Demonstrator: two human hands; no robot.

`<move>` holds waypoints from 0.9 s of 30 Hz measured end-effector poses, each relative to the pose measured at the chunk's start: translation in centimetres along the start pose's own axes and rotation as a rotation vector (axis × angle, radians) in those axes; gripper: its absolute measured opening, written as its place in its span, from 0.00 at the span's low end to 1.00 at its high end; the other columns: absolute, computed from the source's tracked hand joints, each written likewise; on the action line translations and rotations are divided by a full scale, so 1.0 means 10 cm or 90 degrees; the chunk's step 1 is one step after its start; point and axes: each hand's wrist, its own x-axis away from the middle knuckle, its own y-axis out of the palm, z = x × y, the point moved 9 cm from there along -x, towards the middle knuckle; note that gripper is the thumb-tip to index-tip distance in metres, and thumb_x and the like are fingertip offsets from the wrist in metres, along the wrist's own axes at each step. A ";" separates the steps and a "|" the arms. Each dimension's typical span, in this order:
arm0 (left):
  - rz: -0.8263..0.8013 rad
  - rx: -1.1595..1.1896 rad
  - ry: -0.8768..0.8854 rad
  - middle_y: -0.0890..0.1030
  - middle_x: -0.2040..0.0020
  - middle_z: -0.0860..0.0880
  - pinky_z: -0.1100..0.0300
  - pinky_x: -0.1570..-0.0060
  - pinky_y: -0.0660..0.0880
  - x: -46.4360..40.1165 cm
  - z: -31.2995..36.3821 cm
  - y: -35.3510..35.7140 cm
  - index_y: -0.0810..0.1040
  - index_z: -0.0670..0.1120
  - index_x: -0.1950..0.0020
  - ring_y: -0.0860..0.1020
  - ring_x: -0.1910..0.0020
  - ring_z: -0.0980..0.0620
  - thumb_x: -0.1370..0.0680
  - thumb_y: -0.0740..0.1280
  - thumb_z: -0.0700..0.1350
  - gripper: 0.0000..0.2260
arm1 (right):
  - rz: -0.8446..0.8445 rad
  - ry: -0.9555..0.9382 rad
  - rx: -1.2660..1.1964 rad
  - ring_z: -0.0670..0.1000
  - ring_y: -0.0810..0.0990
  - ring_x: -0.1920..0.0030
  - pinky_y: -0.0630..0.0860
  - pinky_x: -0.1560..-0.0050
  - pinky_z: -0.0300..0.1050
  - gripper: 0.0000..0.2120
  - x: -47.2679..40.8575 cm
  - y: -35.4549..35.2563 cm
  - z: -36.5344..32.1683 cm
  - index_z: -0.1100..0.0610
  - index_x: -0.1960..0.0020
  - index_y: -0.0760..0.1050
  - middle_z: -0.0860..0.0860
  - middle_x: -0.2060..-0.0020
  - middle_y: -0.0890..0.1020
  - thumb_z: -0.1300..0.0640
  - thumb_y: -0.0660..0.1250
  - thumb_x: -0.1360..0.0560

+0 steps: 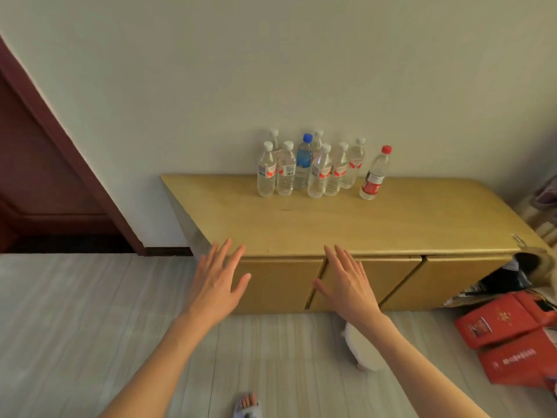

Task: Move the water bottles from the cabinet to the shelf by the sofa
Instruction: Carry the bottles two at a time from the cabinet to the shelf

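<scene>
1. Left hand (218, 286): fingers straight and spread, holding nothing, in the air in front of the cabinet (422, 224). It is well short of the bottles.
2. Right hand (346, 285): the same, fingers straight and apart, empty, over the cabinet's front edge.
3. Task items: 9 bottles stand upright on the cabinet's top surface near the wall. 8 form a tight cluster (310, 167), most with white caps and 1 with a blue cap (303, 164). A red-capped bottle (375, 175) stands apart at the right.
4. Risk, cluster: the bottles stand touching or nearly so. Reaching for a rear one past the front row could knock neighbours over, and they might roll off the top.
5. Risk, carrying: taking several at once with 2 hands invites a slip; smooth plastic, apparently full.
6. Risk, floor: red bags (506, 336) lie on the floor at right, a possible trip hazard depending on the route. The shelf and sofa are not in view.
7. Writing: the white-capped bottles carry red-and-white labels with barcode patches; the red-capped one has a red label. The bags bear pale print. None of it is legible.
</scene>
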 end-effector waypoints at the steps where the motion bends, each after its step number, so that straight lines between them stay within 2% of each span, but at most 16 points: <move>1: 0.004 -0.010 0.003 0.59 0.27 0.41 0.43 0.30 0.55 -0.23 -0.08 -0.05 0.60 0.48 0.29 0.54 0.27 0.41 0.23 0.60 0.53 0.24 | 0.006 -0.003 -0.001 0.54 0.50 0.25 0.49 0.26 0.53 0.35 -0.22 -0.03 -0.05 0.51 0.26 0.47 0.54 0.25 0.54 0.42 0.60 0.25; 7: -0.052 -0.002 0.014 0.57 0.26 0.43 0.45 0.28 0.53 -1.19 -0.30 0.12 0.58 0.49 0.28 0.52 0.26 0.43 0.23 0.59 0.53 0.25 | -0.003 0.023 -0.022 0.54 0.50 0.25 0.49 0.26 0.53 0.34 -1.21 0.01 -0.04 0.50 0.26 0.47 0.53 0.25 0.54 0.41 0.59 0.25; 10: -0.083 0.005 0.003 0.57 0.26 0.43 0.46 0.29 0.53 -1.54 -0.40 0.32 0.58 0.49 0.28 0.52 0.26 0.43 0.27 0.49 0.61 0.30 | -0.044 0.031 -0.021 0.54 0.50 0.25 0.48 0.26 0.53 0.34 -1.65 0.17 0.06 0.50 0.26 0.47 0.54 0.25 0.54 0.41 0.58 0.25; 12: -0.097 0.007 -0.011 0.54 0.25 0.44 0.48 0.28 0.52 -1.81 -0.47 0.45 0.56 0.50 0.28 0.51 0.26 0.44 0.29 0.44 0.63 0.33 | -0.066 0.021 -0.023 0.54 0.50 0.25 0.48 0.26 0.53 0.34 -2.01 0.24 0.12 0.50 0.26 0.47 0.53 0.25 0.53 0.41 0.58 0.25; 14: -0.102 0.009 -0.030 0.52 0.25 0.44 0.49 0.28 0.50 -2.13 -0.51 0.52 0.54 0.51 0.27 0.49 0.26 0.45 0.27 0.49 0.63 0.31 | -0.069 0.001 -0.022 0.54 0.50 0.25 0.50 0.26 0.53 0.34 -2.42 0.25 0.16 0.51 0.26 0.47 0.53 0.25 0.54 0.42 0.58 0.25; 18: -0.079 0.013 -0.047 0.54 0.25 0.42 0.49 0.28 0.51 -2.86 -0.50 0.49 0.55 0.49 0.27 0.51 0.26 0.43 0.23 0.61 0.52 0.27 | -0.055 -0.059 -0.034 0.57 0.56 0.27 0.56 0.27 0.53 0.31 -3.28 0.13 0.12 0.55 0.27 0.53 0.55 0.27 0.60 0.48 0.61 0.24; 22: -0.054 0.000 -0.042 0.57 0.26 0.41 0.49 0.30 0.53 -3.56 -0.43 0.49 0.57 0.48 0.28 0.54 0.27 0.41 0.24 0.63 0.48 0.27 | -0.034 -0.095 -0.076 0.57 0.65 0.32 0.67 0.37 0.50 0.26 -4.01 0.01 0.02 0.58 0.28 0.58 0.56 0.32 0.66 0.57 0.62 0.24; 25: -0.019 -0.021 -0.007 0.64 0.30 0.39 0.47 0.33 0.60 -3.98 -0.36 0.50 0.62 0.46 0.30 0.61 0.30 0.38 0.26 0.67 0.44 0.26 | -0.039 -0.106 -0.080 0.58 0.64 0.33 0.67 0.38 0.49 0.26 -4.40 0.02 0.00 0.58 0.28 0.57 0.56 0.31 0.66 0.58 0.61 0.23; 27: -0.027 -0.016 -0.021 0.63 0.29 0.39 0.47 0.32 0.58 -4.19 -0.37 0.55 0.62 0.45 0.30 0.59 0.29 0.38 0.26 0.66 0.43 0.26 | -0.053 -0.117 -0.073 0.58 0.65 0.34 0.67 0.38 0.49 0.27 -4.57 0.08 -0.02 0.58 0.28 0.57 0.56 0.32 0.66 0.57 0.62 0.24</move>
